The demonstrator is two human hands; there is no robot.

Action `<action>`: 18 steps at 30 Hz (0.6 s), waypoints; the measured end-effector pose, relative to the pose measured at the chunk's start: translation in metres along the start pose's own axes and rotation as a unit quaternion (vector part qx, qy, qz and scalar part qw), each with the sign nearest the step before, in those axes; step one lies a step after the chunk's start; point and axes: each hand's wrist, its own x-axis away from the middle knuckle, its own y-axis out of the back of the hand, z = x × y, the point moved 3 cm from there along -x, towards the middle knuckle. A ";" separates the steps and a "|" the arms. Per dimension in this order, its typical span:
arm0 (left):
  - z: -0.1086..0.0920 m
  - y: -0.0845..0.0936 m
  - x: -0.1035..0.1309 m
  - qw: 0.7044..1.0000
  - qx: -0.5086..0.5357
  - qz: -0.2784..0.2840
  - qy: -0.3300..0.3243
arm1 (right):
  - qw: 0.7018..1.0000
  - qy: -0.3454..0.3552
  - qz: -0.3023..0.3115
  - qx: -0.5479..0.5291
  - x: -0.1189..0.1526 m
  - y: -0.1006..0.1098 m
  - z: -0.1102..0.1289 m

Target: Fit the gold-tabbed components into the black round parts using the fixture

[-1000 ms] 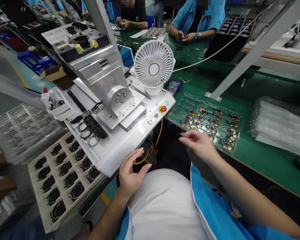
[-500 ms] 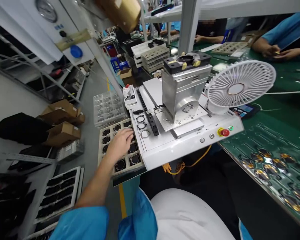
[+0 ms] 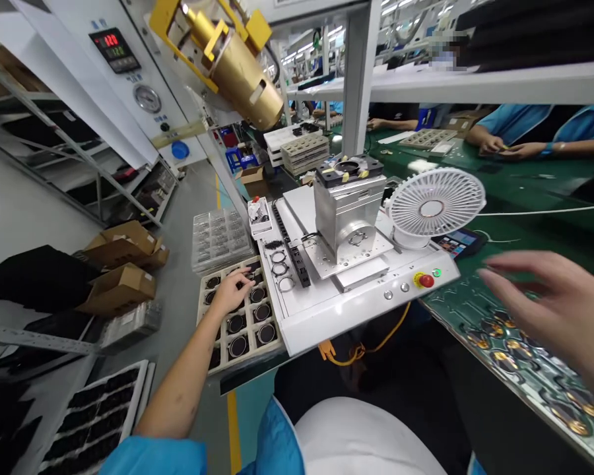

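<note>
Green bench (image 3: 525, 185) extended beyond the right hand (image 3: 564, 310), which was half-pinched (contents, if any, not discernible). Left hand (image 3: 231, 295) curled over the tray (image 3: 251, 338); whether it gripped anything could not be told. Discs (image 3: 266, 334) sat beside it, held apart by the tray, presumably against scratching.

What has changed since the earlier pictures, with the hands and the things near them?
The left hand went leftward, from near the front edge of the white machine to the beige tray. The right hand, out of view half a second ago, reappeared over the clear tray. I cannot tell if either hand took or released anything. The fan and metal block stayed on the machine.
</note>
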 end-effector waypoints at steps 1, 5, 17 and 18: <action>-0.005 0.005 0.001 1.000 0.010 -0.014 -0.006 | 0.998 0.041 -0.004 -0.057 -0.021 -0.006 0.024; -0.031 0.026 0.010 0.994 0.045 -0.088 -0.041 | 0.958 0.210 -0.023 -0.194 -0.111 -0.027 0.113; -0.133 0.092 -0.001 0.934 0.131 -0.222 -0.246 | 0.900 0.282 0.248 -0.218 -0.237 -0.063 0.172; -0.149 0.094 -0.010 0.927 0.133 -0.230 -0.264 | 0.906 0.273 0.215 -0.243 -0.232 -0.058 0.171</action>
